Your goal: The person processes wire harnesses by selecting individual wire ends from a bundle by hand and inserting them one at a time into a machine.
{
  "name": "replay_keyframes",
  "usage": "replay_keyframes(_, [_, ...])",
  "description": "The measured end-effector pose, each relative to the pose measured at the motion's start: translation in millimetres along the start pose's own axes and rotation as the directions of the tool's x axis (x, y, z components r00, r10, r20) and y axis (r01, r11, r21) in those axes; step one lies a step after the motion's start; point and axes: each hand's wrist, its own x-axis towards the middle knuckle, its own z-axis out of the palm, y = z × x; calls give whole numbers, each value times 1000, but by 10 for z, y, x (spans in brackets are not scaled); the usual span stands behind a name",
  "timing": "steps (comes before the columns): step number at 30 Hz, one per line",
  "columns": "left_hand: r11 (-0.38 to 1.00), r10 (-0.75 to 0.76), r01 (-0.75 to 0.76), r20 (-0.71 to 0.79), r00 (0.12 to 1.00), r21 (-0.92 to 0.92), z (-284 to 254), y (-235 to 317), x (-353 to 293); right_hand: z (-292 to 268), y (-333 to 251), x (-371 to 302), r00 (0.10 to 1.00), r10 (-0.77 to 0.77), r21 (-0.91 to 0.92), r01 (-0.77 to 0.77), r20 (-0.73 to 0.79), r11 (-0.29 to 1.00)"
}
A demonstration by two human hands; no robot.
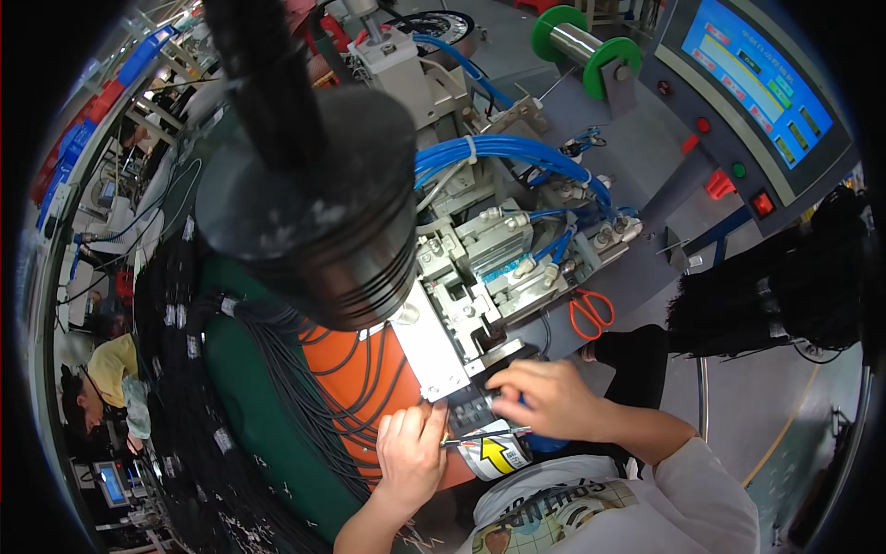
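Observation:
My left hand (pixel 411 452) is closed on a cable near the front edge of the bench machine. From its fingertips the thin coloured wires (pixel 482 436) of the cable stick out to the right. My right hand (pixel 546 397) is beside the machine's front corner, its fingers curled and slightly blurred. What it holds, if anything, is hidden. Ahead of both hands stands the metal machine (pixel 466 305), with a flat bright plate (pixel 426 355) on its left side. A white label with a yellow arrow (pixel 498 454) shows below the wires.
Black cables (pixel 277 342) lie bundled on a green surface and an orange mat (pixel 337 355). A dark lamp (pixel 314 203) blocks part of the view. Orange-handled scissors (pixel 591 314) lie right of the machine. Beyond are a control screen (pixel 757 83), a green-flanged spool (pixel 586 51) and hanging black cables (pixel 775 277).

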Motion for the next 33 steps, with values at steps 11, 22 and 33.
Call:
replay_keyframes(11, [814,-101,90,12,995,-574,-25,-21,21,110,36,-39,955,174,816,-296,241,497])
replay_keyframes(22, [723,-133,168,104,986,-671,19,39,153,115,48,-90,976,127,768,-216,174,603])
replay_keyframes(33, [944,197,-225,-134,971,-242,93,125,140,106,47,-41,909,321,870,-370,266,326])
